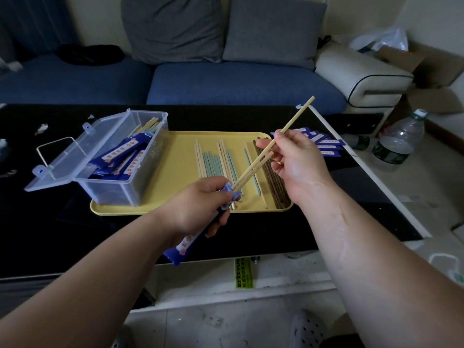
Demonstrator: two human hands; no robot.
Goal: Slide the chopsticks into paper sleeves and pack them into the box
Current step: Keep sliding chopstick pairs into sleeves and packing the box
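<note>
- Box (108, 192), lid open, sits at nine o'clock on the tray (180, 146), sleeved pairs inside
- Left hand (200, 204) grips the paper sleeve (184, 244) by its mouth, its tail trailing toward seven o'clock
- Chopsticks (295, 118) enter that mouth tips first, slanting toward one o'clock
- Right hand (293, 156) pinches them mid-shaft; insertion looks barely begun, so next a straight push toward seven o'clock
</note>
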